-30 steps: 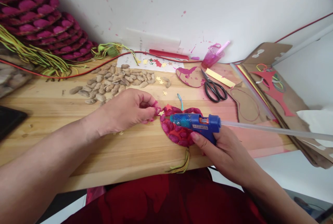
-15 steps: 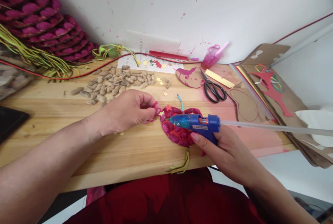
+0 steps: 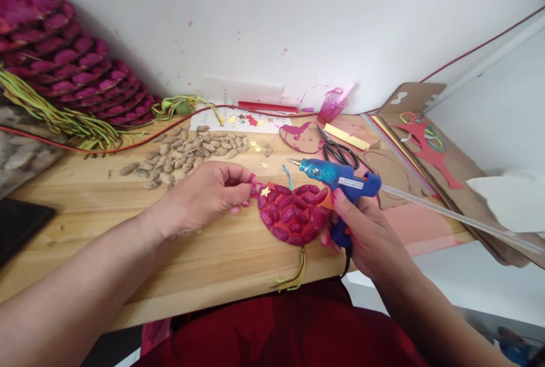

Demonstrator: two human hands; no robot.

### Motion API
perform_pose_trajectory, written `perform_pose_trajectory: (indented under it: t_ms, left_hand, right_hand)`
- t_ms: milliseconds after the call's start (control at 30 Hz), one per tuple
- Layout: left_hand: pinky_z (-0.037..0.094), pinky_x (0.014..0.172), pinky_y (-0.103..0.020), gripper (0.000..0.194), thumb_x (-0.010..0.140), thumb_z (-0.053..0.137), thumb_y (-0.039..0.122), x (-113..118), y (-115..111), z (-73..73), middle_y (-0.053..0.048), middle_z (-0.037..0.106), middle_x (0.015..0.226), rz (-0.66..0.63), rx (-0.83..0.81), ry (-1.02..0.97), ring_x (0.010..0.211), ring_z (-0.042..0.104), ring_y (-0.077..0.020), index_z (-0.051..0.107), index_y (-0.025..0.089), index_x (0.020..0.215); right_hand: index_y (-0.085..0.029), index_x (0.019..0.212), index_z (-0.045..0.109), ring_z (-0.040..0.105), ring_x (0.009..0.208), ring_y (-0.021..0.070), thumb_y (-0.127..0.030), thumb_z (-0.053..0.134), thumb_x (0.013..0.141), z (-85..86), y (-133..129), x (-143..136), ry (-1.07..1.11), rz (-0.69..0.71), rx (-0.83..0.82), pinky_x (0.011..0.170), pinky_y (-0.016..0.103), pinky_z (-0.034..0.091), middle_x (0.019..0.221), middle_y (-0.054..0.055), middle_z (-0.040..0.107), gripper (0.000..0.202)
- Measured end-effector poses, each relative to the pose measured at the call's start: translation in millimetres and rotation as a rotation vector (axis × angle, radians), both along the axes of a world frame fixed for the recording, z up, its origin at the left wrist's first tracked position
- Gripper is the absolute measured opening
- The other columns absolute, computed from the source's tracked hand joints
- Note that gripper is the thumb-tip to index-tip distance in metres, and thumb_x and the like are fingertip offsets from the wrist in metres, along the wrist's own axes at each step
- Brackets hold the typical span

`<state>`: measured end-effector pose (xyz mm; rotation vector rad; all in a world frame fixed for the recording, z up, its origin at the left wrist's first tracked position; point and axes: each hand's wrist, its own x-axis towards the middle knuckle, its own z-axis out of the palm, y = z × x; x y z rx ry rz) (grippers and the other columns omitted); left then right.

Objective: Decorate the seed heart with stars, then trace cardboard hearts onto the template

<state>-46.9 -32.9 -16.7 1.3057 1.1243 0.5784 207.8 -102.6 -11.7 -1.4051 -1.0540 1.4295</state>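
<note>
Apparently mid-gluing, the left hand point(image 3: 213, 192) pinches a yellow star point(image 3: 265, 191) at the magenta ornament point(image 3: 293, 216)'s far-left edge, the right hand point(image 3: 365, 225) wrapped around a glue gun point(image 3: 322, 171); placement likely demands precision.

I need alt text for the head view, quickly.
The right hand holds a blue glue gun, nozzle pointing left; the left hand pinches a yellow star at the edge of a pink heart. Peanuts and scissors lie beyond.

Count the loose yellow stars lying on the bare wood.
3: first star right of the peanut pile, second star just beside it, third star nearer the pink tasselled ornament. More may be hidden beneath the left hand.
</note>
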Motion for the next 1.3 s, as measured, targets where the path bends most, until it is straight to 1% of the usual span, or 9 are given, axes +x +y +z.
perform_pose_trajectory:
  t_ms: [67,167,267,367,533,633,900,1100,1300]
  left_hand:
    - [0.042,0.052,-0.019,0.019,0.072,0.078,0.033,5.7,-3.6,2.8,0.0,0.065,0.069,0.042,-0.051,-0.071,0.056,0.051,-0.0081,0.073,0.016,0.08]
    - [0.041,0.05,-0.017,0.022,0.069,0.082,0.033,13.2,-9.7,4.9,0.001,0.064,0.065,0.07,-0.091,-0.157,0.054,0.05,-0.0072,0.073,0.016,0.079]
    - [0.041,0.049,-0.016,0.023,0.07,0.083,0.035,16.8,-14.9,4.0,0.002,0.064,0.064,0.06,-0.115,-0.181,0.054,0.049,-0.0064,0.074,0.016,0.08]
    - [0.04,0.049,-0.016,0.024,0.074,0.082,0.038,17.1,-18.7,1.8,0.002,0.064,0.064,0.05,-0.135,-0.179,0.054,0.049,-0.006,0.075,0.017,0.082]
    - [0.041,0.05,-0.016,0.024,0.075,0.082,0.039,18.2,-21.7,-0.5,0.001,0.066,0.068,0.014,-0.132,-0.179,0.055,0.05,-0.0058,0.076,0.017,0.083]
    - [0.04,0.05,-0.017,0.023,0.076,0.08,0.038,19.3,-21.3,-0.3,0.001,0.068,0.071,-0.009,-0.125,-0.154,0.055,0.05,-0.0061,0.076,0.017,0.083]
    - [0.04,0.053,-0.02,0.022,0.077,0.077,0.038,16.8,-21.8,5.1,0.0,0.069,0.072,-0.072,-0.08,-0.047,0.058,0.052,-0.0095,0.076,0.018,0.086]
    - [0.039,0.053,-0.019,0.015,0.078,0.076,0.033,18.3,-22.2,3.7,0.002,0.066,0.067,-0.068,-0.066,-0.034,0.058,0.052,-0.0093,0.074,0.019,0.082]
    - [0.04,0.053,-0.019,0.016,0.079,0.075,0.033,16.8,-20.1,1.7,0.001,0.068,0.071,-0.077,-0.066,-0.036,0.058,0.052,-0.0084,0.074,0.018,0.083]
  right_hand:
    - [-0.019,0.081,0.063,0.055,0.048,0.0119,-0.054,0.075,0.085,-0.6,2.6,-9.3,0.045,-0.032,0.018,0.043,0.021,0.038,0.059,0.0,0.064,0.037]
    - [-0.019,0.085,0.066,0.054,0.051,0.0092,-0.04,0.081,0.081,-1.4,5.0,-22.2,0.082,0.008,0.042,0.049,0.02,0.042,0.062,-0.003,0.064,0.027]
    - [-0.02,0.092,0.067,0.054,0.054,0.0077,-0.033,0.084,0.079,-2.3,5.6,-32.8,0.117,0.031,0.05,0.051,0.02,0.044,0.068,-0.005,0.063,0.026]
    - [-0.021,0.094,0.065,0.053,0.052,0.0072,-0.028,0.084,0.077,-1.6,6.2,-39.9,0.151,0.027,0.057,0.049,0.019,0.042,0.066,-0.007,0.062,0.027]
    - [-0.018,0.087,0.063,0.051,0.047,0.008,-0.029,0.083,0.075,0.3,7.4,-44.0,0.147,0.07,0.017,0.045,0.02,0.04,0.058,-0.006,0.061,0.025]
    - [-0.017,0.084,0.063,0.05,0.045,0.008,-0.03,0.082,0.076,0.0,7.8,-43.9,0.111,0.05,-0.001,0.044,0.02,0.039,0.057,-0.005,0.061,0.024]
    - [-0.018,0.091,0.066,0.051,0.047,0.0092,-0.028,0.081,0.076,-0.5,8.4,-41.8,0.087,0.021,0.008,0.046,0.021,0.04,0.057,-0.006,0.061,0.024]
    - [-0.016,0.09,0.065,0.052,0.048,0.0085,-0.029,0.079,0.079,3.3,7.8,-42.7,0.15,0.104,-0.004,0.045,0.02,0.04,0.06,-0.004,0.063,0.022]
    - [-0.016,0.091,0.066,0.053,0.047,0.0094,-0.03,0.08,0.076,3.7,8.3,-43.7,0.16,0.053,-0.009,0.044,0.02,0.039,0.057,-0.004,0.063,0.025]
